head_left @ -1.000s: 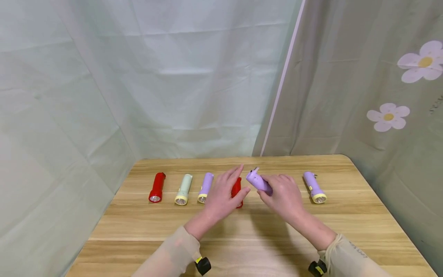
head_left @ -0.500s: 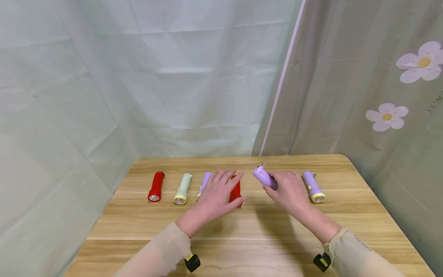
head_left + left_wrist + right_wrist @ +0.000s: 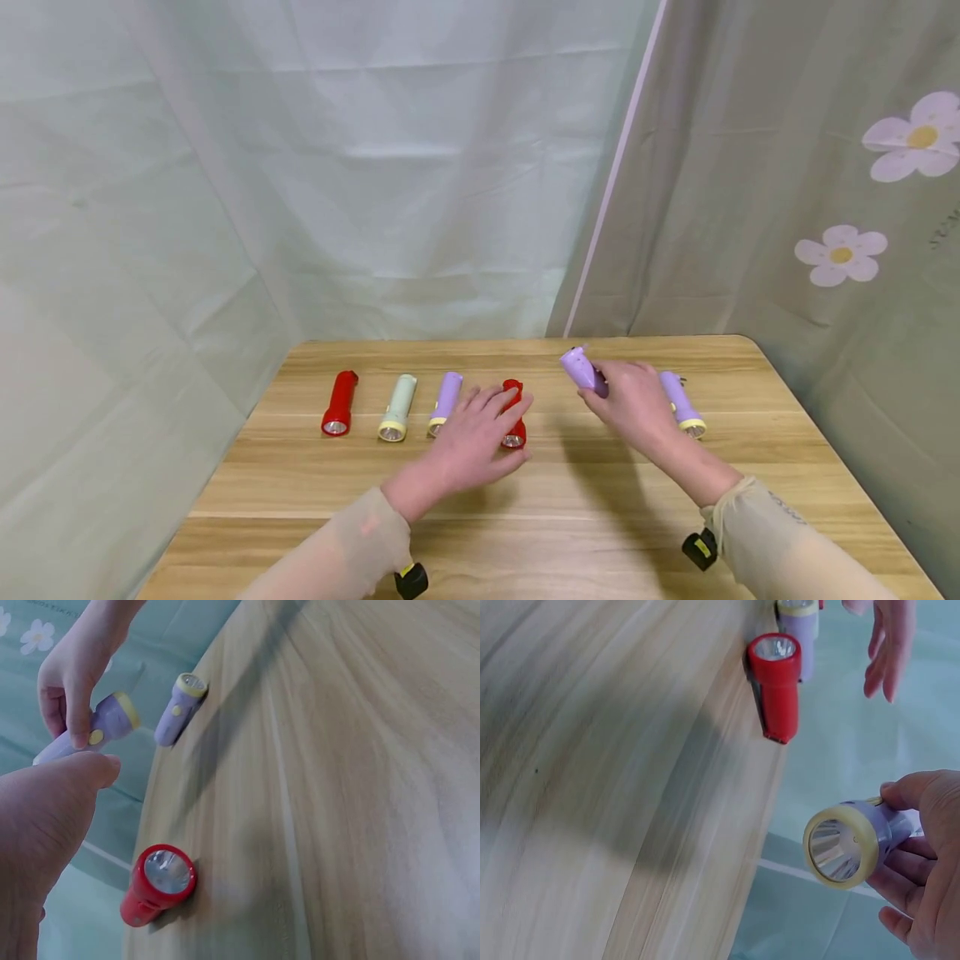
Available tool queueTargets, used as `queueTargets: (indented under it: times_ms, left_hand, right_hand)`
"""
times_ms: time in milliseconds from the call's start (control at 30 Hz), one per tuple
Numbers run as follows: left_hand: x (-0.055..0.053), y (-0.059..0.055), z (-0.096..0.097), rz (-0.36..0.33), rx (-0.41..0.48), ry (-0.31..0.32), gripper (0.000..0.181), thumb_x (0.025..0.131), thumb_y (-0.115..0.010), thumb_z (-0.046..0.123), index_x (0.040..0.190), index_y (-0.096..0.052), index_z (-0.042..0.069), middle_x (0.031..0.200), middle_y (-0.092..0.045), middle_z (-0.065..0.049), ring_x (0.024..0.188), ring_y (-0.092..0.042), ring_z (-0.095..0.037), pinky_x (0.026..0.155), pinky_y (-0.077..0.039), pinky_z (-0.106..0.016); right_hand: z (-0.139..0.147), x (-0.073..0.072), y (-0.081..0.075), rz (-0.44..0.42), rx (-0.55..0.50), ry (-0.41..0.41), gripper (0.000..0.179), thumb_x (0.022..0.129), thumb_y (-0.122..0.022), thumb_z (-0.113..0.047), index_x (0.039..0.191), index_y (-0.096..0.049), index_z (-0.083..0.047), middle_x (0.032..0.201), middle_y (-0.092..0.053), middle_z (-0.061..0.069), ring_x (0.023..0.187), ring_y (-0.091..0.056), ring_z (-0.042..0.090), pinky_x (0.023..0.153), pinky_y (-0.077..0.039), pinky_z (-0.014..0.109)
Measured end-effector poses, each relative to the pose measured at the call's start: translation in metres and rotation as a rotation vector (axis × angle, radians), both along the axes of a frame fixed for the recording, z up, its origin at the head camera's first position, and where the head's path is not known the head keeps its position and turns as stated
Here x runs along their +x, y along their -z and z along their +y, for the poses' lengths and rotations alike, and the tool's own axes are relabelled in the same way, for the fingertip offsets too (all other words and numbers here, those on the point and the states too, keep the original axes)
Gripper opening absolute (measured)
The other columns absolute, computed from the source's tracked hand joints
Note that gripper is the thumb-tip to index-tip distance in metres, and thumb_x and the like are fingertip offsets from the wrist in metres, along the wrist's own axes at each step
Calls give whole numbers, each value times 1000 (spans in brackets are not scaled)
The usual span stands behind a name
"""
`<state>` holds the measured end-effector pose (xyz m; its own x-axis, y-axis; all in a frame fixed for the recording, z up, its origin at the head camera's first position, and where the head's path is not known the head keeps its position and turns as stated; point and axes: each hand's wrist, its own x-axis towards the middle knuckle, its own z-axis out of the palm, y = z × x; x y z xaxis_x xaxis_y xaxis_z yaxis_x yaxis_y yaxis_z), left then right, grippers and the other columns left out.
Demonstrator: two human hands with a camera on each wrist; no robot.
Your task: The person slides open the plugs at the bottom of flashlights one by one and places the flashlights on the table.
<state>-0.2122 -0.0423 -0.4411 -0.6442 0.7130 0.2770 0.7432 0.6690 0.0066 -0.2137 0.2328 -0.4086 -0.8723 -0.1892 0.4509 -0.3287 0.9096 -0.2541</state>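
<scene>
My right hand (image 3: 633,408) grips a purple flashlight (image 3: 581,370) above the table. In the right wrist view its yellow-rimmed lens (image 3: 841,847) faces the camera, and the thumb lies along the body. My left hand (image 3: 468,442) hovers with fingers spread over a red flashlight (image 3: 513,429), partly covering it in the head view. The left wrist view shows that red flashlight (image 3: 159,883) lying on the table, apart from the hand. Another purple flashlight (image 3: 681,407) lies just right of my right hand, partly behind it.
On the wooden table (image 3: 570,517), left of my left hand, lie a purple flashlight (image 3: 447,396), a pale green flashlight (image 3: 397,408) and a red flashlight (image 3: 341,404). Curtains (image 3: 420,183) hang behind and beside the table.
My right hand has moved right and slightly away with the purple flashlight. My left hand has drawn back left and lower, uncovering the red flashlight's lens.
</scene>
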Motion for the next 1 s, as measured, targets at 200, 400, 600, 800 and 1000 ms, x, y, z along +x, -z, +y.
queueTargets:
  times_ms: [200, 400, 600, 800, 1000]
  left_hand:
    - [4, 2, 7, -32, -49, 4, 79, 96, -59, 61, 160, -36, 20, 158, -42, -7, 146, -35, -31, 120, -25, -54]
    - [6, 3, 15, -3, -63, 11, 79, 97, -56, 63, 160, -35, 21, 157, -43, -9, 148, -33, -30, 121, -23, -53]
    - [9, 6, 27, -9, -81, 10, 79, 98, -51, 65, 162, -32, 22, 160, -40, -8, 148, -33, -30, 122, -21, -51]
    - [15, 11, 38, -81, -89, 7, 79, 99, -46, 67, 163, -28, 24, 162, -37, -6, 147, -35, -31, 122, -21, -50]
    - [24, 19, 48, -88, -72, 34, 78, 100, -45, 67, 162, -30, 23, 161, -39, -6, 145, -37, -28, 121, -25, -45]
  right_hand:
    - [9, -6, 1, -47, -16, 42, 23, 87, -81, -30, 88, -65, -13, 67, -59, -5, 55, -50, 15, 53, -39, 34]
    - [20, -13, 3, -103, -2, 105, 23, 89, -77, -32, 88, -68, -12, 64, -62, -4, 54, -55, 17, 56, -45, 42]
    - [30, -20, 9, -191, -31, 150, 22, 89, -74, -30, 87, -67, -9, 65, -63, -1, 58, -57, 23, 55, -46, 43]
    - [39, -24, 18, -283, -63, 199, 23, 90, -70, -28, 81, -65, -6, 66, -63, 3, 57, -57, 24, 51, -46, 40]
    - [44, -25, 30, -333, -58, 243, 27, 90, -71, -29, 78, -64, -6, 66, -64, 4, 60, -57, 26, 53, -46, 41]
